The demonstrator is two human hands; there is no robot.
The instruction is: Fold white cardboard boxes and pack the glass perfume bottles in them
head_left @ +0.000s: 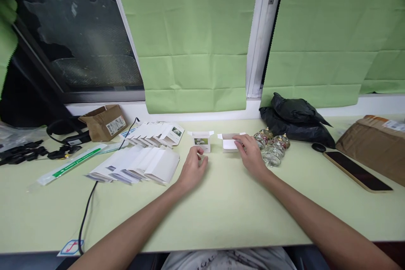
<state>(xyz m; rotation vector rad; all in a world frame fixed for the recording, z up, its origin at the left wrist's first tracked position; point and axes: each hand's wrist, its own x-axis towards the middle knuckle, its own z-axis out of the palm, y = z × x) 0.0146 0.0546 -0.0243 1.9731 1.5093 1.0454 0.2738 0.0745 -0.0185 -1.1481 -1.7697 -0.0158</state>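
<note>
A small white box (205,147) with a printed picture on its front stands upright on the table, its top flaps spread. My left hand (192,171) rests just in front of it, fingers loosely curled and thumb apart, with nothing between them. To the right is a second white box (229,146), open at the top with side flaps out. My right hand (252,155) has its thumb and fingers at the right rim of this box. Beside that hand several clear, ball-shaped ornaments (272,154) with gold caps lie in a group, partly hidden by it.
Flattened white boxes (162,164) lie in two rows at left, near a black cable (90,202) and a green-labelled packet (76,162). An open brown carton (103,124) stands behind. At right are black bags (295,120), a phone (357,171) and a brown parcel (373,147).
</note>
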